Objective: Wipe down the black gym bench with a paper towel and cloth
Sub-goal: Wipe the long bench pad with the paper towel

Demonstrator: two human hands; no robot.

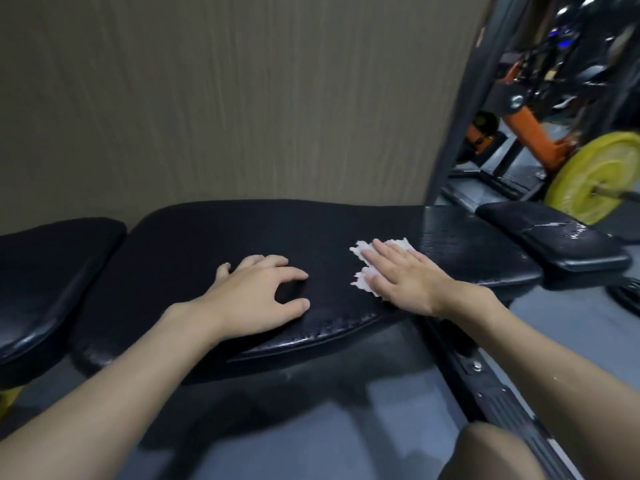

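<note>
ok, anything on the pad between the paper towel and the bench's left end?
Yes: the left hand rests on the bench pad just left of the paper towel, which the right hand presses flat. Nothing else visible lies there.

A dull brown wall [242, 98] is filling the background, a grey floor [381, 427] is lying below, and at right an orange machine [530, 126] (blurred) is standing by a yellow weight plate [588, 168].

Inside a gym: a black padded bench [207, 237] is standing against a panelled wall [242, 98], while a yellow weight plate [595, 174] is sitting on a barbell [614, 192] beside orange-framed machines [530, 128] on grey flooring [571, 313].
</note>
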